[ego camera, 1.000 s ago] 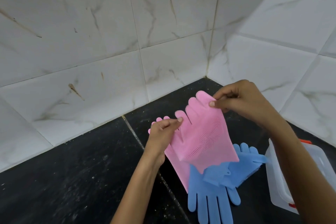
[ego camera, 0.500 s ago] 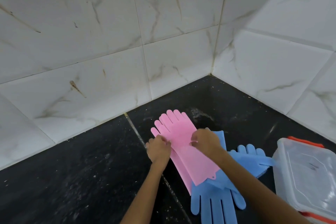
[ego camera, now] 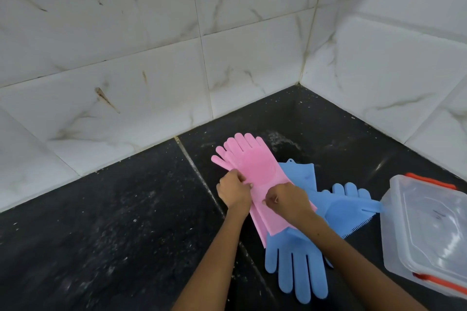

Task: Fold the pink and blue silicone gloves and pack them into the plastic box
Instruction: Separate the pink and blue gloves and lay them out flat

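Note:
Two pink silicone gloves (ego camera: 252, 161) lie stacked flat on the black counter, fingers pointing toward the back wall. My left hand (ego camera: 233, 190) pinches their left edge at mid-length. My right hand (ego camera: 288, 199) pinches the middle of the top pink glove. Under them lie two blue gloves: one blue glove (ego camera: 298, 267) points its fingers toward me, the other blue glove (ego camera: 351, 199) lies crosswise with its bristles showing. The clear plastic box (ego camera: 427, 232) with orange clips stands at the right, lid on.
White marble-look tiled walls (ego camera: 151, 58) meet in a corner behind the gloves. The black stone counter (ego camera: 101, 222) stretches to the left, with a tile seam running beside my left hand.
The pink gloves were held up in the air; they now lie flat on the counter over the blue ones. Both hands came down with them and moved to mid-length.

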`<state>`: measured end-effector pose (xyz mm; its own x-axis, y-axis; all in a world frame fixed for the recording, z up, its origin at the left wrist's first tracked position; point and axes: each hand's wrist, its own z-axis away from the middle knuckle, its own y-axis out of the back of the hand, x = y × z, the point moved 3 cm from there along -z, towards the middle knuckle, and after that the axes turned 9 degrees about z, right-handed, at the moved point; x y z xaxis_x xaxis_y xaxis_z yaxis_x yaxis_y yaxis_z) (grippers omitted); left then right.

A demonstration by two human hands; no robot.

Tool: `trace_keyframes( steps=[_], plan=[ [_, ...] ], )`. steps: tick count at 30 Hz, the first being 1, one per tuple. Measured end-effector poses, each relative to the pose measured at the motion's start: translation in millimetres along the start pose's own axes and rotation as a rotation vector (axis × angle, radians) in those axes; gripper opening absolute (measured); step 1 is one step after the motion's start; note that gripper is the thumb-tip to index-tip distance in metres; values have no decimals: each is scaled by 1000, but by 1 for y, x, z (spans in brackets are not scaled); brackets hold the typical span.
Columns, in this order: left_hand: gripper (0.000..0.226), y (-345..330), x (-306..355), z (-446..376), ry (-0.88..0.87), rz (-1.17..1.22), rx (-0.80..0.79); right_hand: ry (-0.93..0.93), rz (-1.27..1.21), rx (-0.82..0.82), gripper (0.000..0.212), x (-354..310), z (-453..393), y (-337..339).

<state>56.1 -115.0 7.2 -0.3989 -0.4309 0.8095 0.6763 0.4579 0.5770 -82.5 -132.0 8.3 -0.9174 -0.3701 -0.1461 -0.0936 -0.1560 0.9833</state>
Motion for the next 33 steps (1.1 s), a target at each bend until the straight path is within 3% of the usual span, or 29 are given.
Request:
trace_keyframes(
  steps=[9, 15, 18, 20, 22, 26, 33],
  plan=[
    [27, 21, 2, -33, -247, 196, -52, -11, -87, 20, 24, 14, 3, 14],
    [27, 57, -10, -82, -220, 36, -19, -16, -142, 60, 20, 18, 8, 15],
    [14, 59, -14, -80, -127, -33, 83, -5, -157, 56, 20, 15, 9, 13],
    [18, 52, -12, -66, -174, -136, 125, -11, -162, 65, 21, 15, 10, 13],
    [23, 36, -10, -44, -303, -211, 60, -31, -176, 81, 21, 19, 10, 14],
    [14, 2, -10, 7, -478, -197, -139, -124, -167, 155, 16, 35, 21, 17],
    [18, -27, -1, 52, -516, -134, -349, -306, -177, 233, 18, 79, 58, 13]
  ],
)
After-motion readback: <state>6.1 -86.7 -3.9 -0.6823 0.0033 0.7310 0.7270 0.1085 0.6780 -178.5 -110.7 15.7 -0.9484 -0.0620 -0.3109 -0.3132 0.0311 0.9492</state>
